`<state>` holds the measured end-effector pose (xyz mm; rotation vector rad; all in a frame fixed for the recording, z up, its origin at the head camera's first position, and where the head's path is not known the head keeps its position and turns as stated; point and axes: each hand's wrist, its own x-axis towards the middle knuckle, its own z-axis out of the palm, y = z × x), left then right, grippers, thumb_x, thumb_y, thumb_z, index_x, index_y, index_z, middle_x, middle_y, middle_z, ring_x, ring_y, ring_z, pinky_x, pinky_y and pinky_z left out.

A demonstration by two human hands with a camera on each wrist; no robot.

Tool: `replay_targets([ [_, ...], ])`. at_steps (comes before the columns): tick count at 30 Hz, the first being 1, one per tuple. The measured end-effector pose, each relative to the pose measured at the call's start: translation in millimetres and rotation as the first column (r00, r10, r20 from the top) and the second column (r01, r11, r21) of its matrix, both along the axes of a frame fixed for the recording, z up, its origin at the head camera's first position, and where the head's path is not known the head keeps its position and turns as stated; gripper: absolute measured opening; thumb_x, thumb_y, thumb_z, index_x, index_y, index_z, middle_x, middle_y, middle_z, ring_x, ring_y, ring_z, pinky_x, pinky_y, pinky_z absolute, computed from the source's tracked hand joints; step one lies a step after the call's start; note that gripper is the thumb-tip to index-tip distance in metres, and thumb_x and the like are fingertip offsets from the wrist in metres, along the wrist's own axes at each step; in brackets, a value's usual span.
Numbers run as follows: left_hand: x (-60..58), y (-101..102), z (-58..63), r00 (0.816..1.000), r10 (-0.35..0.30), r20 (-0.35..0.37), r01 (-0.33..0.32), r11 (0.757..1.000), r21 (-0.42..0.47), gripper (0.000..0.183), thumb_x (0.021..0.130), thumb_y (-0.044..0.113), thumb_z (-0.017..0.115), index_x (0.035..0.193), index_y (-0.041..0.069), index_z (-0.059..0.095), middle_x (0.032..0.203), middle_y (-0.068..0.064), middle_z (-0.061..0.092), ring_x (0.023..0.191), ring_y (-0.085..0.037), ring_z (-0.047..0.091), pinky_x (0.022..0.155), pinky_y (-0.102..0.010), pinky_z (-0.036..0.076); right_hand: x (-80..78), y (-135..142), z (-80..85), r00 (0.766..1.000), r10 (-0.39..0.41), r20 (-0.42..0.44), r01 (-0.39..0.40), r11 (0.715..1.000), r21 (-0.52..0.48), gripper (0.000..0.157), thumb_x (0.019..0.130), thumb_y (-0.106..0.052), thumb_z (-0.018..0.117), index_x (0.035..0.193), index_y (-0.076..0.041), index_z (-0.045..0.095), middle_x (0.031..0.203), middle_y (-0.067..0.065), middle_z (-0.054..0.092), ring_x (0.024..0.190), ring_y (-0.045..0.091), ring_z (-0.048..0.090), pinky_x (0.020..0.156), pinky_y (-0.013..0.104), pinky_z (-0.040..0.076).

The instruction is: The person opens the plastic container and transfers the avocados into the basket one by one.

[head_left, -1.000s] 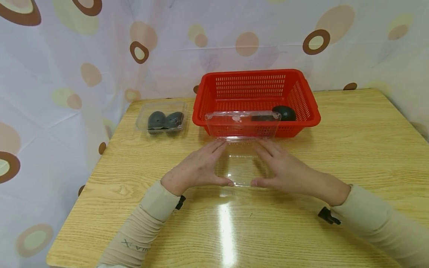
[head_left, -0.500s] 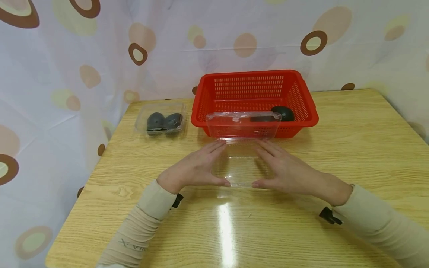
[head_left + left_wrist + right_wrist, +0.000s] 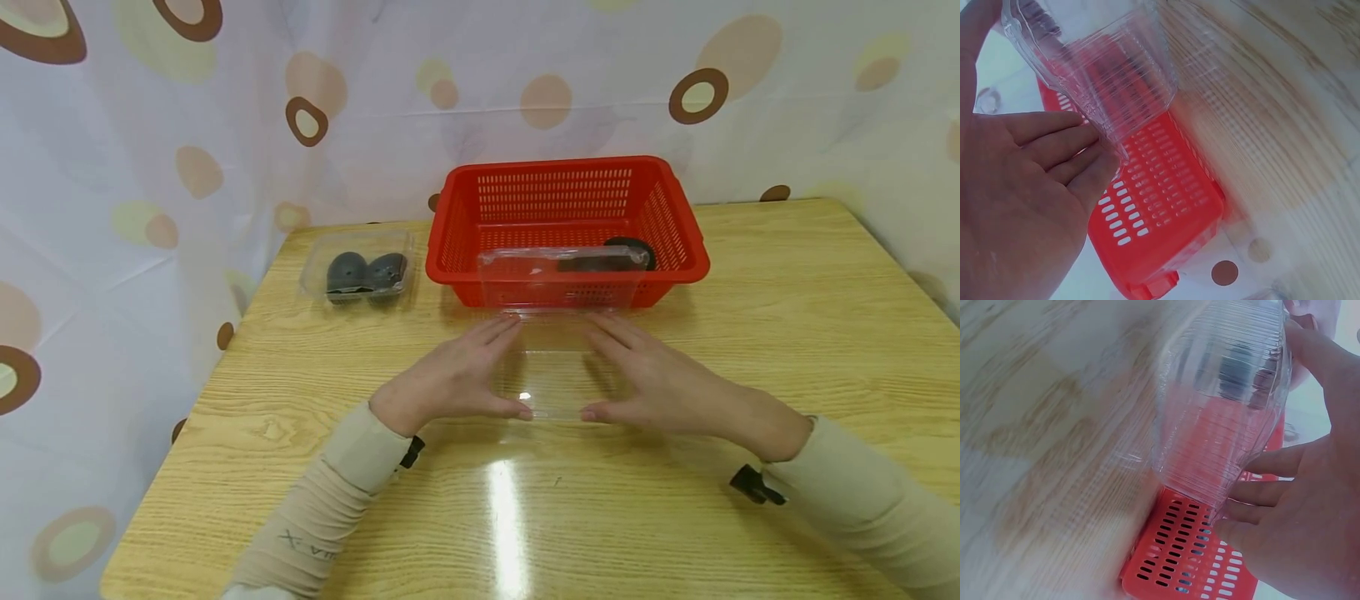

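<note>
A clear plastic clamshell container (image 3: 558, 383) stands open between my two hands, with its lid (image 3: 517, 279) raised on the far side. My left hand (image 3: 453, 375) holds the left end, thumb at the near rim and fingers by the hinge. At the right end my right hand (image 3: 667, 379) grips in the same way. Nothing shows inside the container. Both wrist views show fingertips at the rim of the see-through tray (image 3: 1129, 81), whose ribbed walls (image 3: 1204, 444) overlap the red basket behind.
Behind the lid stands a red perforated basket (image 3: 690, 262), with a dark avocado (image 3: 637, 246) partly seen through the plastic. Farther left, another clear clamshell (image 3: 318, 254) contains two dark avocados (image 3: 347, 271). A patterned curtain (image 3: 225, 108) hangs behind the wooden table (image 3: 300, 375).
Both hands and the clamshell have shifted slightly right over the last half second. The raised lid now overlaps more of the avocado in the basket.
</note>
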<state>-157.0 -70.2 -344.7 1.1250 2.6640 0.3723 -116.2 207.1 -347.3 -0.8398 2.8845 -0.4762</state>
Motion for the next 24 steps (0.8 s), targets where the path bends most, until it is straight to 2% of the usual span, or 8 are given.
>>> replay_targets([
  [5, -0.3, 7, -0.9, 1.0, -0.013, -0.015, 0.013, 1.0, -0.004, 0.113, 0.08, 0.07, 0.066, 0.159, 0.007, 0.016, 0.166, -0.01, 0.018, 0.154, -0.026, 0.018, 0.125, -0.039, 0.022, 1.3, 6, 1.7, 1.0, -0.015, 0.025, 0.015, 1.0, 0.002, 0.102, 0.082, -0.062, 0.07, 0.155, -0.004, 0.029, 0.163, 0.018, 0.021, 0.148, 0.042, 0.025, 0.114, 0.061, 0.034],
  [13, 0.0, 17, -1.0, 0.998, -0.036, -0.046, 0.036, 0.999, -0.009, 0.113, 0.081, 0.072, 0.063, 0.159, 0.006, 0.016, 0.167, -0.009, 0.017, 0.154, -0.026, 0.019, 0.125, -0.038, 0.022, 6.1, 14, 6.3, 1.0, -0.01, 0.014, 0.01, 1.0, -0.001, 0.098, 0.083, -0.058, 0.071, 0.153, -0.001, 0.032, 0.162, 0.022, 0.022, 0.147, 0.044, 0.026, 0.11, 0.063, 0.037],
  [24, 1.0, 32, -1.4, 0.996, -0.053, -0.07, 0.05, 0.998, -0.041, 0.112, 0.081, 0.072, 0.062, 0.157, 0.003, 0.02, 0.166, -0.012, 0.02, 0.154, -0.026, 0.02, 0.125, -0.036, 0.02, 11.1, 21, 7.8, 0.999, -0.037, 0.029, 0.037, 0.999, -0.015, 0.099, 0.085, -0.059, 0.068, 0.154, 0.001, 0.028, 0.163, 0.023, 0.019, 0.148, 0.046, 0.021, 0.112, 0.065, 0.034],
])
